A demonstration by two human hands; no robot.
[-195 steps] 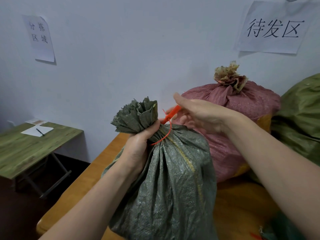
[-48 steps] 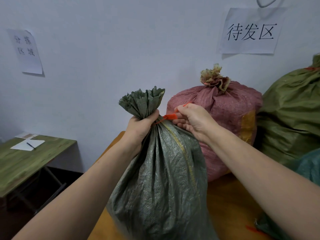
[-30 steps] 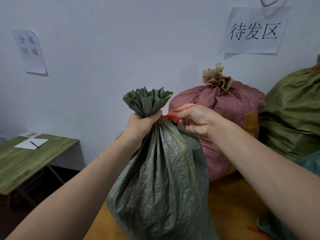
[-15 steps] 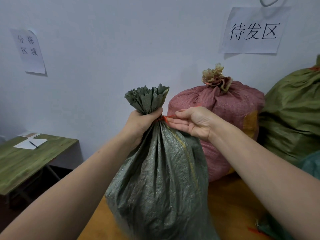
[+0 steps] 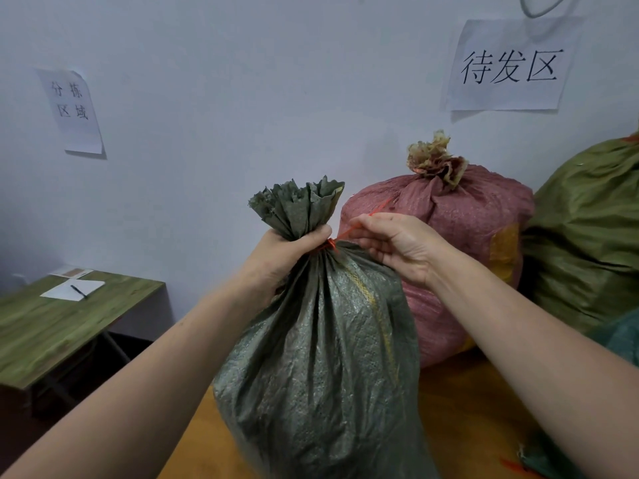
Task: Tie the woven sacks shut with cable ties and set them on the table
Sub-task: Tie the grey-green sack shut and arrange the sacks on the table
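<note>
Woven grey sack (image 5: 321, 357) stands upright on the wooden table (image 5: 466, 409), its bunched neck clenched in the left hand (image 5: 287, 250). An orange tie (image 5: 331, 243) rings the neck just under that fist; the right hand (image 5: 397, 247) pinches its tail. Behind, by the wall, sit a tied pink sack (image 5: 460, 236) and a green sack (image 5: 587, 236).

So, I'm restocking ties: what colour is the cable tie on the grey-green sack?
The cable tie is orange-red, seen in the head view.

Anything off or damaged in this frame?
Minor only. The pink-red woven sack at the back has a frayed, tattered mouth. The white paper sign on the left wall has a curled top corner. The grey-green woven sack looks intact, with the orange cable tie around its neck.
</note>
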